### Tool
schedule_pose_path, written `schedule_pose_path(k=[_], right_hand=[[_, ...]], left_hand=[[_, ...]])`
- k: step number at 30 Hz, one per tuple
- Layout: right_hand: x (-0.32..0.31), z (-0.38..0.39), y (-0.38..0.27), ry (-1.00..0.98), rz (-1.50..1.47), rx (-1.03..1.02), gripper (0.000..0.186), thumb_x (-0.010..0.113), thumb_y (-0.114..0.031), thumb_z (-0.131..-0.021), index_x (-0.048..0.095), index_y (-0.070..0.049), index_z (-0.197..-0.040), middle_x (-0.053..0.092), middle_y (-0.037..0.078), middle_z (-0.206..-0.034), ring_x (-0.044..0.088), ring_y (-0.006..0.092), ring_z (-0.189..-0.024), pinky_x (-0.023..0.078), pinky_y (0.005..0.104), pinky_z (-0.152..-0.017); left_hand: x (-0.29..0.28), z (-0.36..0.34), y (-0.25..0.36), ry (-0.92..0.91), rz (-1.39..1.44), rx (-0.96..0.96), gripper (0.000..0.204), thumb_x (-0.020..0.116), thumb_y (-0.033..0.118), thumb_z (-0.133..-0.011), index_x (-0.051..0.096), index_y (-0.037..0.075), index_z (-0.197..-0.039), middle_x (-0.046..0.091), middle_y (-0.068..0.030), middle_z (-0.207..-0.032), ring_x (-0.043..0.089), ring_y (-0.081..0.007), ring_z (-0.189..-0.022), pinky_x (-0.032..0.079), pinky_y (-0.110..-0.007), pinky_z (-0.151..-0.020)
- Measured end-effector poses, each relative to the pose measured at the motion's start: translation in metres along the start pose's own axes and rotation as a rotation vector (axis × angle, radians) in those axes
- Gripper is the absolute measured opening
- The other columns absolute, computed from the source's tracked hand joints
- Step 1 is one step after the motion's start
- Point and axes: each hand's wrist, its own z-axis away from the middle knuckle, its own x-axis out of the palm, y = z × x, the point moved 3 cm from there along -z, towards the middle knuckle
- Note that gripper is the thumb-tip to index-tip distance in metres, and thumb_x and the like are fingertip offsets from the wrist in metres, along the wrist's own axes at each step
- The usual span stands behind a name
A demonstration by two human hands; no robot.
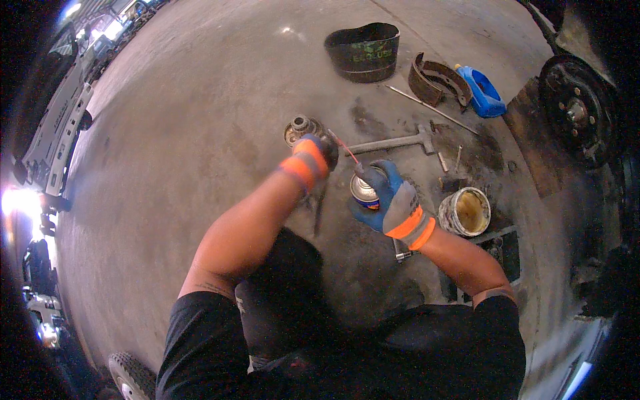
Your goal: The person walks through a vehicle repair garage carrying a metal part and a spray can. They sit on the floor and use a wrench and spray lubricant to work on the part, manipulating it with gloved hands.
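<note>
My left hand (313, 157), in a grey and orange glove, is closed on a greasy round metal hub (300, 125) above the concrete floor. My right hand (390, 207), in a blue, grey and orange glove, grips a silver-topped spray can (364, 193). A thin red straw on the can's nozzle points up-left toward the hub and my left hand. Behind my hands lies a long metal T-shaped tool (423, 139), with small tools on the floor to its right.
A black rubber bucket (363, 57), curved brake shoes (423, 77), a blue jug (487, 100) and a metal rod (440, 113) lie ahead. A tub of grease (465, 212) sits at right, below a wheel hub assembly (577, 110). Vehicles line the left edge.
</note>
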Motion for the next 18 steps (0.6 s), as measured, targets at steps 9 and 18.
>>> schedule_pose_path(k=[9,18], right_hand=[[0.002,0.004,0.005,0.005,-0.025,0.007,0.061,0.077,-0.022,-0.067,0.050,-0.018,-0.121,0.052,0.020,-0.109,0.061,0.0379,-0.085,0.052,0.0419,-0.069],[-0.008,0.026,0.049,0.094,-0.035,0.374,0.073,0.077,-0.018,-0.064,0.042,-0.002,-0.126,0.059,0.015,-0.100,0.062,0.0287,-0.092,0.051,0.0359,-0.076]], left_hand=[[0.008,-0.012,-0.002,-0.005,-0.019,0.012,0.035,0.049,0.022,-0.082,0.062,0.012,-0.113,0.058,-0.0109,-0.122,0.052,-0.0288,-0.113,0.038,-0.041,-0.098],[0.010,0.004,-0.019,0.438,1.046,-0.111,0.022,0.048,0.023,-0.083,0.057,0.013,-0.101,0.060,-0.0077,-0.100,0.056,-0.0214,-0.090,0.042,-0.033,-0.075]])
